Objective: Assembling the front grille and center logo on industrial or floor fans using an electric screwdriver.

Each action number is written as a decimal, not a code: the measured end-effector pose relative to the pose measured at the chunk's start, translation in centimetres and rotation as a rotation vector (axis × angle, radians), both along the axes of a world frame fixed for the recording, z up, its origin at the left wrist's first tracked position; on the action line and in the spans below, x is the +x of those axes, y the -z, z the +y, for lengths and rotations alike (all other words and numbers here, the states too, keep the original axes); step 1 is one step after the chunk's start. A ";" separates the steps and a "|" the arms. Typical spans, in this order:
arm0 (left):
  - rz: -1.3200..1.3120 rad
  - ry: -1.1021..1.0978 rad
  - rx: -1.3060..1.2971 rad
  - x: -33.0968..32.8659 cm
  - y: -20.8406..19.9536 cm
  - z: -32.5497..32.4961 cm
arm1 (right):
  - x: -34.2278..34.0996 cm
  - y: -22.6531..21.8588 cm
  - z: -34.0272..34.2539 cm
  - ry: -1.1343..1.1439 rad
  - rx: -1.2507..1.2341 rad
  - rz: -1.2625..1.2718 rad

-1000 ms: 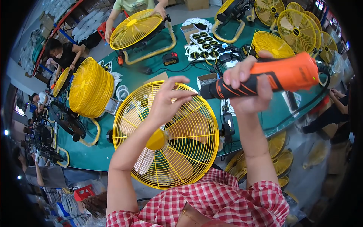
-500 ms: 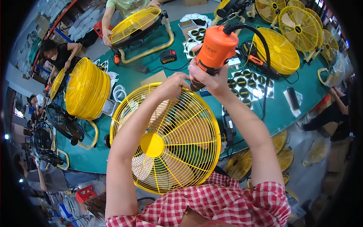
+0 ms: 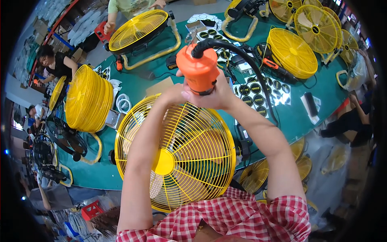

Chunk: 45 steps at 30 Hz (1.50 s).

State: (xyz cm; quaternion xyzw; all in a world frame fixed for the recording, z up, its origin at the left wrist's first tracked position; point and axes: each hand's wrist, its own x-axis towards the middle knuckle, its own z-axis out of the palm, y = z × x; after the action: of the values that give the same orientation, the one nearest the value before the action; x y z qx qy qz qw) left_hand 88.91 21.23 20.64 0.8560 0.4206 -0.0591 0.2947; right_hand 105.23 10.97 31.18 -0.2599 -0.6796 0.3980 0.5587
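My right hand point(image 3: 215, 94) is wrapped round an orange corded electric screwdriver point(image 3: 197, 70), held upright over the far rim of a fan. Its thick black cable point(image 3: 238, 50) loops from the top off to the right. Below lies the fan's round yellow wire guard point(image 3: 197, 161), with a yellow centre disc and the blades showing through its bars. My left hand point(image 3: 173, 96) is at the guard's far edge, close beside the screwdriver. Its fingers are hidden behind the tool and my right hand, as is the screwdriver's lower end.
On the green table point(image 3: 161, 78) stand a stack of yellow guards point(image 3: 89, 99) at left and another stack point(image 3: 292, 52) at right. Sheets of round black stickers point(image 3: 254, 94) lie beyond the fan. Across the table, a person point(image 3: 131, 6) stands by another fan point(image 3: 139, 30).
The screwdriver and my right hand have moved left and nearer, and the tool is now more upright. My left hand has come slightly left and nearer, its fingers now out of sight.
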 end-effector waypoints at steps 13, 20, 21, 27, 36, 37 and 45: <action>-0.042 0.062 0.123 3.0 -5.2 -2.8 | 0.7 2.2 0.2 0.000 0.057 -0.033; -0.646 0.098 0.363 3.1 -3.7 -1.9 | 0.3 2.3 -0.2 0.193 0.251 0.028; -0.117 -0.117 0.059 1.0 -1.7 -0.8 | 1.8 4.6 1.2 0.129 -0.029 0.077; -0.656 -0.380 0.323 -6.2 -6.9 -8.4 | 11.7 8.2 2.7 0.595 -0.392 0.657; -0.602 -0.942 0.766 -17.8 -3.7 -30.1 | 23.8 31.0 -3.2 0.974 -0.786 -0.819; -0.605 -0.942 0.765 -18.2 -2.8 -31.8 | 25.6 31.8 -3.3 1.012 -0.725 -1.067; -0.761 -1.228 0.620 -17.9 4.8 -37.5 | 8.1 10.4 -7.8 0.540 -0.584 -0.517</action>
State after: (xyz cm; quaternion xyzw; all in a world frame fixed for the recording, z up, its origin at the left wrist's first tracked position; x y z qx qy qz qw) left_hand 71.01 -16.22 15.83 0.4750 0.6859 0.5315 0.1463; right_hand 113.37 3.13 20.73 -0.6641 -0.5641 0.3354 0.3582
